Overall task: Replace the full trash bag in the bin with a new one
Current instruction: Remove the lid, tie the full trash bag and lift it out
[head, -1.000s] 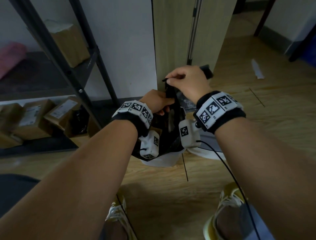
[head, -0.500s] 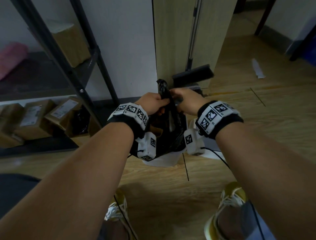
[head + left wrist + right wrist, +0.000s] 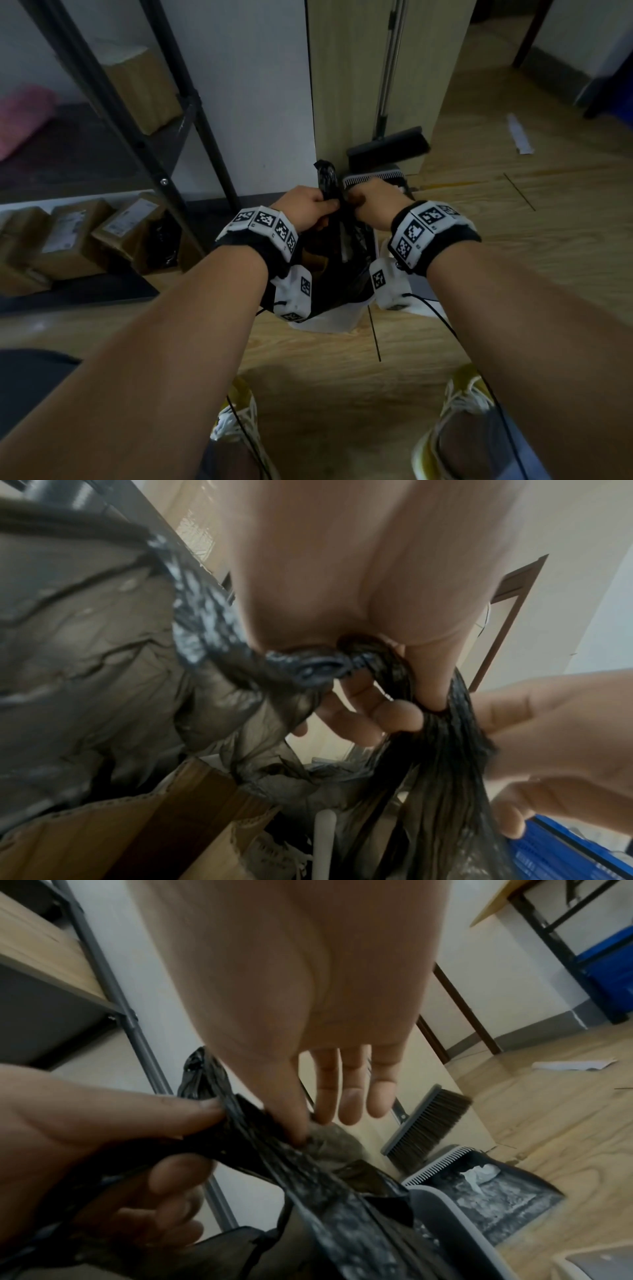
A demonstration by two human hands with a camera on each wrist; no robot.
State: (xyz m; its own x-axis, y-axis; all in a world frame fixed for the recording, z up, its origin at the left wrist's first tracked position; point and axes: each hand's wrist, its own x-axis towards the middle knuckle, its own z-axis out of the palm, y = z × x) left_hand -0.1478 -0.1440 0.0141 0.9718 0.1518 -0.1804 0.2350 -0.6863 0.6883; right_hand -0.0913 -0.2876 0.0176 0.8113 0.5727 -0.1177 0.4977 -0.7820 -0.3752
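**Caller:** Trash bag point(image 3: 346, 274) front and centre, black plastic, sitting in the white bin point(image 3: 329, 322) on the wood floor point(image 3: 325, 394), right between the person's yellow-laced shoes point(image 3: 236, 421) and the wall.

**Analyst:** And both hands are on it. Left hand point(image 3: 308, 209) has its grip clamped around one gathered tail of the bag; the left wrist view shows the fingers point(image 3: 397, 718) curled round a twisted black strand, with a knot-like bunch pressed against the palm.

**Caller:** Right hand point(image 3: 371, 202)?

**Analyst:** Pinching. In the right wrist view the thumb and forefinger nip the plastic next to the left thumb, while the other three fingers point(image 3: 352, 1096) hang straight and free. So that grip is closed on the bag too, just with two digits.

**Caller:** The two hands are nearly touching, and a loose end of bag sticks up between them. Inside the bag I see brown cardboard point(image 3: 154, 823) and a white stick.

**Analyst:** Just beyond the hands, a grey dustpan point(image 3: 486, 1202) with a comb edge rests on the floor, crumpled white paper in it. A brush point(image 3: 388, 147) leans against the pale wooden panel point(image 3: 359, 85) behind.

**Caller:** Off to the left, a dark metal shelving rack point(image 3: 113, 113) with cardboard parcels point(image 3: 72, 236) down low. Far right, a white scrap point(image 3: 520, 133) lies on the floor, and a blue crate point(image 3: 609, 969) sits under a table frame.
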